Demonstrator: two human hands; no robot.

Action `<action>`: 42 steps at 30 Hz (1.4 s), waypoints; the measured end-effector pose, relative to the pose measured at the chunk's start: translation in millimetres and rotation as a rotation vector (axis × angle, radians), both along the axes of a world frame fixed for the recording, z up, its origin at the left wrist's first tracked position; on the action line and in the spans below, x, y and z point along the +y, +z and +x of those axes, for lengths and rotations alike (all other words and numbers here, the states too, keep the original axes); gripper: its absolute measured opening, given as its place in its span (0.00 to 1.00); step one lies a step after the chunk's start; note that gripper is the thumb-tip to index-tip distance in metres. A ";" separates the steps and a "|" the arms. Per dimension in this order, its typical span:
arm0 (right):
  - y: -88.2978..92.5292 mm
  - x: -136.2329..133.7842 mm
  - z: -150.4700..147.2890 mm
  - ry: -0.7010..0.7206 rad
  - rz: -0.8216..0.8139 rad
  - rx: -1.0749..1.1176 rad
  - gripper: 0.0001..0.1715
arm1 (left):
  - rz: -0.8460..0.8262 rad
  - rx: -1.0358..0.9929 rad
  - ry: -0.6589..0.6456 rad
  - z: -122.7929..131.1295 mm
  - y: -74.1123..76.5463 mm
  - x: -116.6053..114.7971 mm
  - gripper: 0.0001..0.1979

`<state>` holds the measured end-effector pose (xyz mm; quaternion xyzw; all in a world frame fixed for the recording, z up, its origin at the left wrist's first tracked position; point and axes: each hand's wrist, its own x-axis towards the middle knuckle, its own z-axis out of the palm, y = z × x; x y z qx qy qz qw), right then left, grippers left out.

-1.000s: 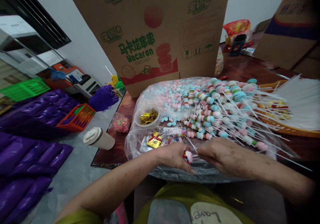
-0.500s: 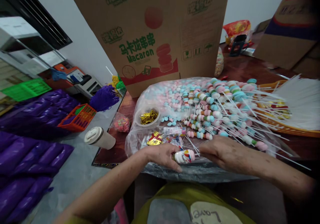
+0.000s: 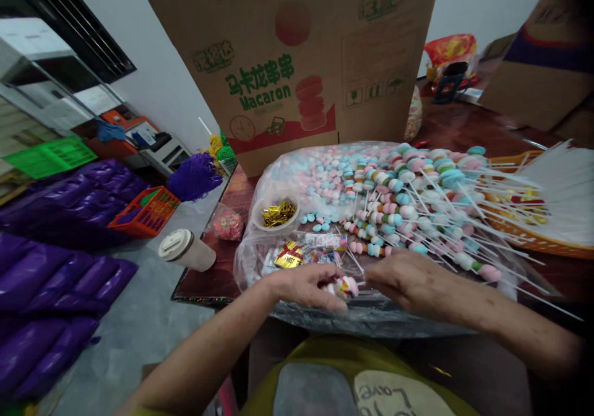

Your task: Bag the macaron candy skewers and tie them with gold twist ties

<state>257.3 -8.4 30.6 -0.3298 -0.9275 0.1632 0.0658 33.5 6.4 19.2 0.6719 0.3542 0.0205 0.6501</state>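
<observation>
My left hand [image 3: 310,287] is closed round a candy skewer [image 3: 347,287] with a pink end and a white, printed wrapped part. The skewer's stick runs toward my right hand [image 3: 403,278], whose fingers are pinched at the stick's end; the fingertips are partly hidden. Just beyond my hands, a gold and red wrapper [image 3: 288,254] and other printed wrappers [image 3: 325,241] lie on clear plastic. Behind them stands a bowl [image 3: 257,219] of gold twist ties [image 3: 279,213]. Many pastel marshmallow skewers [image 3: 394,208] are heaped to the right, their white sticks pointing toward me and rightward.
A large Macaron carton [image 3: 288,88] stands behind the heap. At the right, an orange basket [image 3: 542,242] holds white sticks. A lidded cup [image 3: 188,250] and a bag of small candies [image 3: 228,225] are at the left. Purple sacks [image 3: 41,304] lie on the floor.
My left hand has closed further over the wrapped part of the skewer, so less of it shows. My right hand has shifted slightly left. The view has turned a little.
</observation>
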 end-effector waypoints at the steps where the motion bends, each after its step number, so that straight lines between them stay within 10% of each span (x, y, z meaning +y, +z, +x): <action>1: 0.8 1.6 2.4 0.018 0.032 0.015 0.14 | -0.030 -0.018 0.040 -3.0 0.1 0.6 0.22; 5: 3.0 0.8 9.1 0.026 0.176 0.000 0.14 | 0.409 0.115 0.226 -6.7 2.3 -4.4 0.18; 11: -1.5 -10.3 19.3 -0.015 0.253 0.076 0.11 | 0.839 0.381 0.084 -12.3 5.6 -12.4 0.12; 20: 0.2 -15.8 24.7 0.017 0.339 0.176 0.12 | 0.583 0.361 -0.006 -19.2 31.4 -9.3 0.28; 26: 1.9 -16.6 22.8 0.025 0.348 0.155 0.11 | 0.356 0.164 0.052 -3.8 24.7 -13.4 0.19; 34: 7.2 -17.2 22.4 0.109 0.350 0.095 0.10 | -0.327 -0.035 -0.002 -16.2 12.5 -5.1 0.25; 42: 18.5 -36.0 0.3 -0.360 0.651 0.461 0.07 | 0.093 -0.120 0.362 8.5 3.3 -16.9 0.16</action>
